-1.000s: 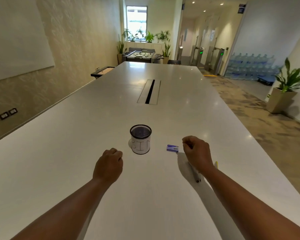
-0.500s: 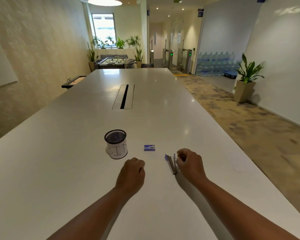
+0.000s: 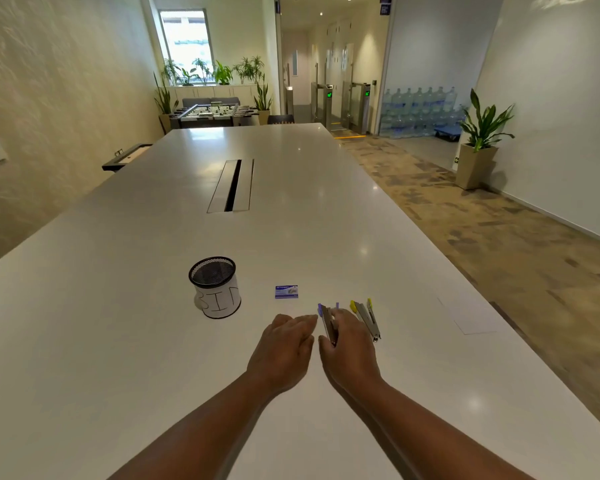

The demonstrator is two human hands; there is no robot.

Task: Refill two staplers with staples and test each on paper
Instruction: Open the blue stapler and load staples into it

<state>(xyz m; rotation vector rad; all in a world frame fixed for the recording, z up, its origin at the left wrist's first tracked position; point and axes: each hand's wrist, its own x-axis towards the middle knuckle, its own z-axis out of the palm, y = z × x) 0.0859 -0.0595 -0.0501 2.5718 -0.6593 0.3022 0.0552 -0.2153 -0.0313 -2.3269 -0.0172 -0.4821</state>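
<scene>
Fingers (image 3: pixel 343 318) — seemingly round purple stapler (image 3: pixel 327 323)

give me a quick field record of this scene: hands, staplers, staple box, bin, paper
left hand: open, fingers straight, reaching toward the purple stapler
right hand: gripping the purple stapler
purple stapler: on the table, in the right hand
yellow stapler: lying on the table just right of the right hand, untouched
staple box: small, blue, closed as far as shows, beyond the hands
bin: mesh cup labelled BIN, upright, left of the staple box
paper: white sheet flat on the table, far right
</scene>
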